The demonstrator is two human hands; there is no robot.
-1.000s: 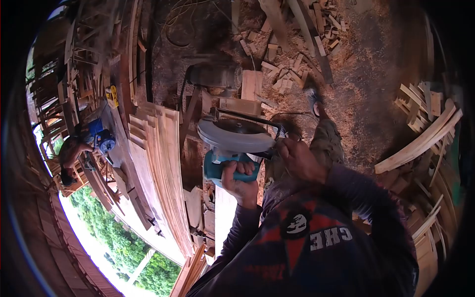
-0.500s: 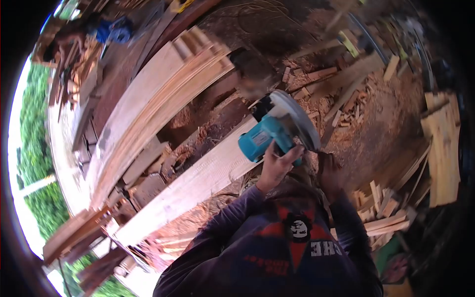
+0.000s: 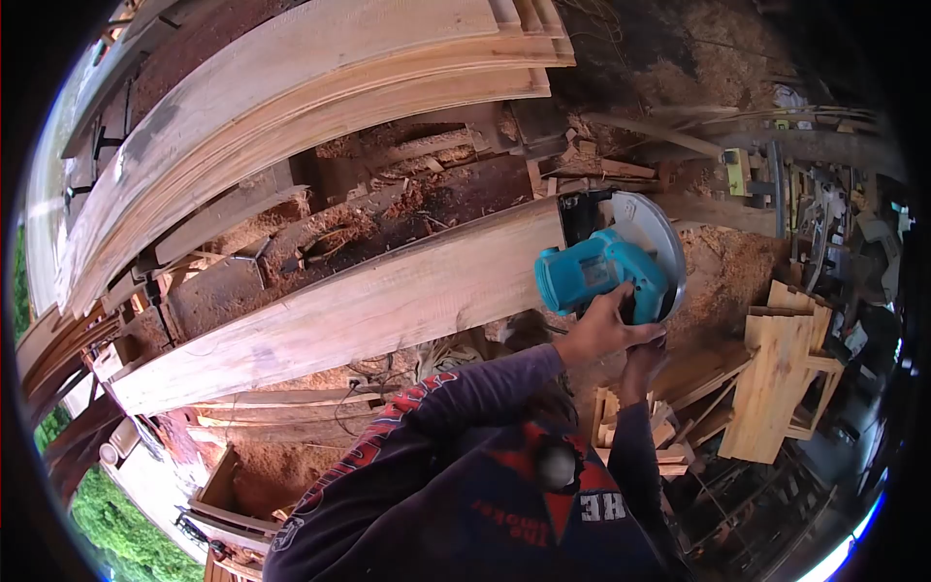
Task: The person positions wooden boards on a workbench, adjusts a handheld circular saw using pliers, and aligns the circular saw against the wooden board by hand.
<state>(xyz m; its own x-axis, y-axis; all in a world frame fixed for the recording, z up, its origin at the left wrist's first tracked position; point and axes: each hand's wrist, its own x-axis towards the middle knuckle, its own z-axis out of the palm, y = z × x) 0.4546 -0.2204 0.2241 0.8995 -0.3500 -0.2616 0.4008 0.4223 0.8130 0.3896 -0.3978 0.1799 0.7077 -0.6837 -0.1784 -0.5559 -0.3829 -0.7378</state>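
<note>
A teal circular saw (image 3: pixel 587 272) with a pale metal blade guard (image 3: pixel 650 233) sits at the right end of a long, wide wooden board (image 3: pixel 369 306). My left hand (image 3: pixel 598 328) is closed around the rear handle of the saw. My right hand (image 3: pixel 643 364) is just below, close against the back of the handle and partly behind my left hand. Its fingers are hidden, so I cannot tell what they touch. The saw's dark base (image 3: pixel 582 215) covers the board's end.
Stacked long planks (image 3: pixel 320 82) lie beyond the board. Dark beams (image 3: pixel 465 194) strewn with sawdust run between them. At right, a pale wooden panel (image 3: pixel 771 378) leans near offcuts. A wooden box (image 3: pixel 257 485) of sawdust stands at lower left.
The view has swung, so the saw and board appear farther right and flatter. My right hand has come nearer my left at the saw's rear. My left hand keeps its hold.
</note>
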